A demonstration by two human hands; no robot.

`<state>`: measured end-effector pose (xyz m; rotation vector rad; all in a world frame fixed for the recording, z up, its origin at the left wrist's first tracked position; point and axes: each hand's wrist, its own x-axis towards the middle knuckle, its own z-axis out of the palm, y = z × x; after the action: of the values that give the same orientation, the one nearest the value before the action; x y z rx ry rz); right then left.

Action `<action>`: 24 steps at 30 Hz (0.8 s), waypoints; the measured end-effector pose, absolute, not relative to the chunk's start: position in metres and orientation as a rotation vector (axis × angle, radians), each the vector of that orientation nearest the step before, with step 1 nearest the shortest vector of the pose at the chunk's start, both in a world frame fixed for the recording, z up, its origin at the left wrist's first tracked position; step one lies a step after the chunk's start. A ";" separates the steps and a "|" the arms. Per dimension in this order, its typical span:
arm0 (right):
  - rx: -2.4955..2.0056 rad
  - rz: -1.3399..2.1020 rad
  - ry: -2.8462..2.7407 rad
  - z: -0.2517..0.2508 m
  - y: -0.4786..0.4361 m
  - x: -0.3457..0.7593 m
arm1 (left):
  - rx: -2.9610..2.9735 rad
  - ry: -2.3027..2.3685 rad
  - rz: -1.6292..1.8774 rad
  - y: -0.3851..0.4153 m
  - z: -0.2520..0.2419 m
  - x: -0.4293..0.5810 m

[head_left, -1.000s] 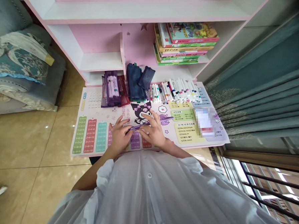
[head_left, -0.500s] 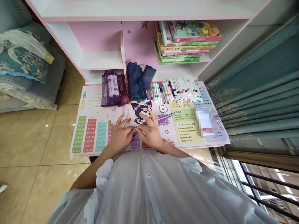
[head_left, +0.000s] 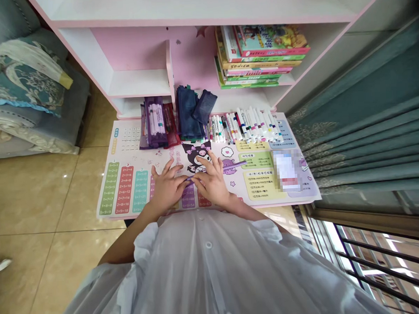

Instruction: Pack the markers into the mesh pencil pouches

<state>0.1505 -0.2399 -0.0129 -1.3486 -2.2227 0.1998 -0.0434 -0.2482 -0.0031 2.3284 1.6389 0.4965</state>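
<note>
A slim purple pen [head_left: 227,168] lies across my hands above the printed desk mat [head_left: 123,189], its far end pointing right. My left hand [head_left: 167,187] pinches its near tip between thumb and fingers. My right hand [head_left: 211,181] curls over the shaft. Both hands rest on the mat's cartoon and times-table area. Beyond them, a row of several felt-tip markers [head_left: 250,126] lies along the back of the mat. A clear purple pouch [head_left: 155,122], a red pouch [head_left: 170,125] and a navy denim pouch [head_left: 186,113] stand next to the markers.
A pink-and-white shelf unit [head_left: 138,83] holds a stack of books [head_left: 262,56] above the desk. A pixelated card [head_left: 286,170] lies on the mat's right side. A teal curtain [head_left: 363,139] and barred window are right; a sofa [head_left: 26,91] and tiled floor [head_left: 39,194] are left.
My right hand has shifted slightly left, closer to my left hand. The purple pen has moved a little between my fingers. The view has tilted slightly.
</note>
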 end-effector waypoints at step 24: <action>-1.390 0.239 -2.184 -0.010 -0.229 0.174 | 2.282 1.728 0.494 -0.245 -0.002 -0.063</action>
<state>0.1744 -0.2295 -0.0096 -1.3897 -2.1837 0.2390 -0.0626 -0.2448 -0.0023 2.2823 1.7276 0.4938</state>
